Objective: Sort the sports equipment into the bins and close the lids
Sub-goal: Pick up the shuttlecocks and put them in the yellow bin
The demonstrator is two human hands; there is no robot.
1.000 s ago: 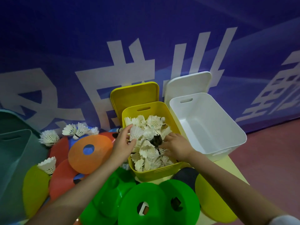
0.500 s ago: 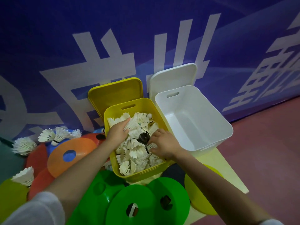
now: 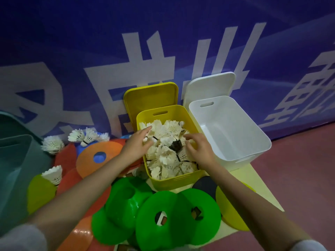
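A yellow bin (image 3: 174, 182) stands in the middle, piled with white shuttlecocks (image 3: 166, 156); one dark shuttlecock (image 3: 175, 145) lies among them. Its yellow lid (image 3: 150, 96) leans upright behind it. My left hand (image 3: 138, 142) and my right hand (image 3: 198, 146) both rest palm down on the pile with fingers spread, gripping nothing that I can see. To the right an empty white bin (image 3: 235, 134) stands with its white lid (image 3: 208, 86) leaning behind. More loose shuttlecocks (image 3: 81, 135) lie at the left on flat disc cones.
Green disc cones (image 3: 159, 220) lie in front, orange and red disc cones (image 3: 94, 158) at the left, yellow disc cones (image 3: 230, 207) at the right. A teal bin (image 3: 14, 160) stands at the far left. A blue banner wall (image 3: 163, 42) runs behind; reddish floor (image 3: 299, 178) lies to the right.
Both hands stayed on the shuttlecock pile; the fingers of both have spread flatter over it. The camera shifted, so the bins sit differently in the frame.
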